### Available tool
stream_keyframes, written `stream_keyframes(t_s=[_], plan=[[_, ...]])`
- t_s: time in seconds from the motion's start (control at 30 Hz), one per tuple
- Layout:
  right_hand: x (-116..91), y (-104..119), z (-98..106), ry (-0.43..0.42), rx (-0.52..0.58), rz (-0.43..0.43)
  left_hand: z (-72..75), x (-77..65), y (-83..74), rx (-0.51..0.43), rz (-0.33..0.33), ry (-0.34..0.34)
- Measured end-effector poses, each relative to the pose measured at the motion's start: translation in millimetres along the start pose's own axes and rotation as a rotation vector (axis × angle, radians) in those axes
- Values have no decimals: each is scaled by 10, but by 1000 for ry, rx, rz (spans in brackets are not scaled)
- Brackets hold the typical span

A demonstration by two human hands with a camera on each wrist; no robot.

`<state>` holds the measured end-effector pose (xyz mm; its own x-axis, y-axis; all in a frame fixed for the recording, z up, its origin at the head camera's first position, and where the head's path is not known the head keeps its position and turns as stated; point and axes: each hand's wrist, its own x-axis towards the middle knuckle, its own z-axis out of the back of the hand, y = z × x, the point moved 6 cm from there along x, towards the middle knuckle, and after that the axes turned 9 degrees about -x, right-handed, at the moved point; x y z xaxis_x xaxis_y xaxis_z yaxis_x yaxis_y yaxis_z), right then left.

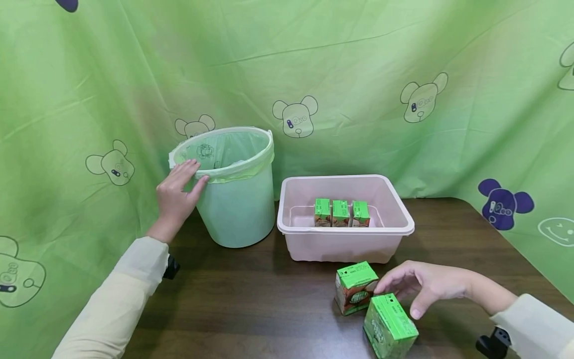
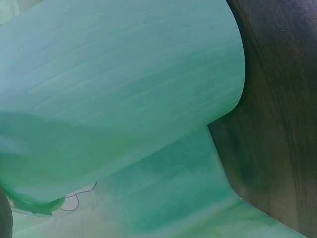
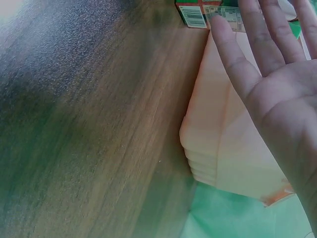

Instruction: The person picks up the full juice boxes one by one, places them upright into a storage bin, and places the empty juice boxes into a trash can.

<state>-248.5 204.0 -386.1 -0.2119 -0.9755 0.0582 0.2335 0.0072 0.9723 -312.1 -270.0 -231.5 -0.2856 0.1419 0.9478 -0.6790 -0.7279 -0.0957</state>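
Observation:
My left hand (image 1: pixel 177 194) rests at the near left rim of a pale green trash can (image 1: pixel 237 212), its fingers fairly straight along the rim. A thin green bag (image 1: pixel 244 170) lines the can. In the left wrist view the can's side (image 2: pixel 124 84) fills most of the picture. Beside two small green boxes at the front right, my right hand (image 1: pixel 428 284) has its fingers spread and grips nothing. One box (image 1: pixel 356 289) stands farther back, the other box (image 1: pixel 390 326) nearer. Whether the fingertips touch either is unclear. The right wrist view shows a barcoded box (image 3: pixel 194 16) beyond the fingers.
Behind the two boxes stands a pink plastic tub (image 1: pixel 345 247). Inside it, three similar green boxes (image 1: pixel 341 213) sit in a row. All stand on a dark wooden table (image 1: pixel 251 309). A green cloth (image 1: pixel 350 89) with bear-head prints hangs behind and at the sides.

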Motion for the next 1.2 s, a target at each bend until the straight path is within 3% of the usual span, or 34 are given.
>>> stream_keyframes(t_s=[0.47,0.77,1.2], plan=[[128,-25,-105,101,135,-42,4,-7,0,11,-7,18],[142,-4,-159,198,93,-14,11,-1,5,3,-9,6],[166,14,-259,242,84,9,7,-7,-1,11,-12,32]])
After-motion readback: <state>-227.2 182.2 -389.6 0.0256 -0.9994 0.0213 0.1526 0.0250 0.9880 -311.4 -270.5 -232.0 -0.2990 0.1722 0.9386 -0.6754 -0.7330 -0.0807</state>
